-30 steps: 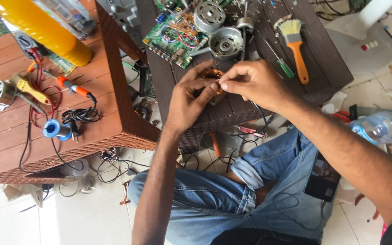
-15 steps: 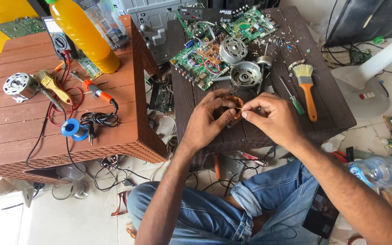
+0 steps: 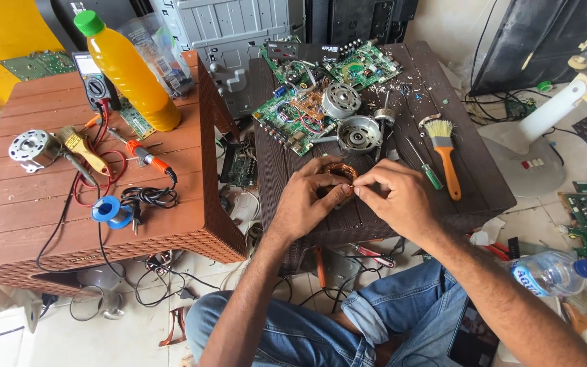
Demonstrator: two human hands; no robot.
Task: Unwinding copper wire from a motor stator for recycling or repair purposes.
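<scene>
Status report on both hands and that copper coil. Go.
Left hand grips copper coil over dark table. Right hand pinches at coil's edge. Motor housing and green screwdriver close by, not touching.

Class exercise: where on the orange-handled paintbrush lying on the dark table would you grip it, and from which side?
Grip the orange-handled paintbrush at mid-handle, from above. It lies flat on the dark slatted table, bristles pointing away, its long handle bare; the green-handled screwdriver lies close on its left, so approaching from the right looks safer.

copper coil [image 3: 340, 169], orange-handled brush [image 3: 445, 153], yellow bottle [image 3: 129, 73]
</scene>
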